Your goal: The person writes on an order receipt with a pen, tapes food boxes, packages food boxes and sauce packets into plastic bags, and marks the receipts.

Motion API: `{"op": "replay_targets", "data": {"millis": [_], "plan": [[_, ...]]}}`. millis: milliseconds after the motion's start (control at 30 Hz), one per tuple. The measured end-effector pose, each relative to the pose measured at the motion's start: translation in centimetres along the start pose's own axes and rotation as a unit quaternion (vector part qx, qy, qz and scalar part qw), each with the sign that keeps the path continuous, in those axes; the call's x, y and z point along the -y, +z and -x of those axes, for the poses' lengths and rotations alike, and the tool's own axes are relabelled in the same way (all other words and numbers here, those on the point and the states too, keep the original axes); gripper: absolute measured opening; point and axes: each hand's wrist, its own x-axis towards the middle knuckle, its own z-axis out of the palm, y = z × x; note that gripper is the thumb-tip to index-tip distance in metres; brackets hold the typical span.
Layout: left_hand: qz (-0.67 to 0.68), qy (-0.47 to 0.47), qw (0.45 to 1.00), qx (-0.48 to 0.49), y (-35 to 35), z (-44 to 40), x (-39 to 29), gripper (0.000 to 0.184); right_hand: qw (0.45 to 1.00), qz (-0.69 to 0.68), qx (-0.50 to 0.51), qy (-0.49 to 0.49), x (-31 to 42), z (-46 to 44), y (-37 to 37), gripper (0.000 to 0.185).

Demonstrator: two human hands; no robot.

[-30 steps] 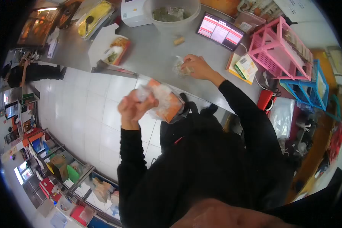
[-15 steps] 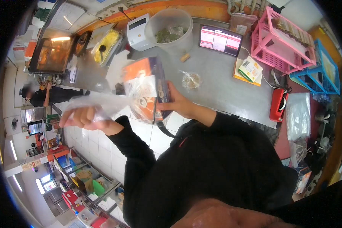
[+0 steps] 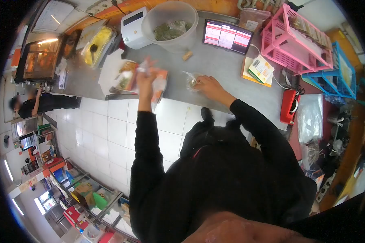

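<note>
An orange box [image 3: 161, 82] in a clear plastic bag rests on the metal counter near its front edge. My left hand [image 3: 146, 79] is over the box and bag; its fingers are smeared by motion. Beside it, on the left, an open white food box [image 3: 106, 77] holds white and orange-brown food. My right hand [image 3: 211, 88] reaches across the counter edge, fingers closed on a small clear plastic packet [image 3: 191, 82] whose contents are partly hidden.
Behind stand a translucent tub [image 3: 170, 42] with greens, a white printer [image 3: 134, 28] and a tablet [image 3: 227, 36]. Rightward are a pink rack [image 3: 290, 40], a small green-white box [image 3: 260, 69] and a red tape dispenser [image 3: 288, 106]. Another person [image 3: 48, 104] is at far left.
The bagged box has gone from my hands down onto the counter. My right hand has left it and moved right to the small packet. My left hand has moved right and up.
</note>
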Motion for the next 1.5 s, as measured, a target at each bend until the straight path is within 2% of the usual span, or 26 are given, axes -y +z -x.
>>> {"op": "replay_targets", "data": {"millis": [33, 100, 200, 300, 500, 600, 700, 800, 900, 1000, 1100, 1200, 1300, 1400, 1500], "plan": [[-0.047, -0.012, 0.999, 0.018, 0.8, -0.2, 1.3, 0.056, 1.000, -0.025, 0.015, 0.009, -0.5, -0.1, 0.2, 0.031], [-0.284, 0.054, 0.952, 0.101, 0.2, -1.9, 7.7, 0.047, 0.996, -0.074, 0.044, 0.027, -1.1, -0.3, 0.5, 0.030], [-0.356, 0.129, 0.901, 0.213, 1.8, -2.9, 10.9, 0.036, 0.990, -0.134, 0.003, 0.047, -1.2, 0.2, 0.3, 0.030], [-0.484, 0.020, 0.856, 0.182, 3.1, -3.7, 10.5, 0.035, 0.989, -0.124, -0.009, 0.080, 0.0, 0.3, -1.7, 0.028], [-0.408, 0.049, 0.895, 0.175, 2.8, -4.8, 12.3, 0.035, 0.997, -0.049, -0.039, 0.034, -1.1, 0.9, 0.1, 0.025], [-0.480, 0.034, 0.864, 0.146, 3.6, -4.1, 11.6, 0.035, 0.985, -0.117, -0.101, 0.077, -0.5, 0.5, 0.6, 0.015], [-0.320, -0.045, 0.937, 0.135, 4.2, -3.5, 12.8, 0.033, 0.960, -0.173, -0.181, 0.124, 0.0, -0.5, 1.0, 0.007], [-0.190, 0.037, 0.977, 0.092, 4.6, -2.8, 14.6, 0.029, 0.896, -0.320, -0.207, 0.226, 0.6, -1.5, 1.2, 0.008], [-0.080, -0.074, 0.991, 0.078, 4.1, -2.9, 16.8, 0.025, 0.874, -0.351, -0.168, 0.291, -0.1, -1.8, 2.0, 0.007], [0.072, -0.146, 0.976, 0.143, 3.7, -2.6, 15.1, 0.016, 0.836, -0.415, -0.203, 0.294, -1.3, -2.1, 3.2, 0.011], [-0.002, -0.143, 0.968, 0.208, 5.2, -1.5, 11.5, 0.020, 0.789, -0.489, -0.188, 0.322, -0.8, -2.4, 2.6, 0.012], [-0.084, -0.086, 0.962, 0.244, 5.1, -1.2, 13.3, 0.026, 0.792, -0.477, -0.190, 0.330, -0.5, -2.0, 1.9, 0.014], [-0.168, -0.100, 0.944, 0.265, 5.9, -0.2, 15.1, 0.030, 0.785, -0.483, -0.183, 0.343, 0.0, -1.3, 1.1, 0.017], [-0.127, -0.091, 0.956, 0.250, 8.2, 1.5, 8.9, 0.030, 0.817, -0.443, -0.153, 0.337, 0.7, 0.2, -0.2, 0.017], [-0.062, -0.072, 0.959, 0.268, 10.8, 3.4, 10.8, 0.031, 0.808, -0.457, -0.150, 0.342, 1.4, 2.5, -2.5, 0.016]]}}
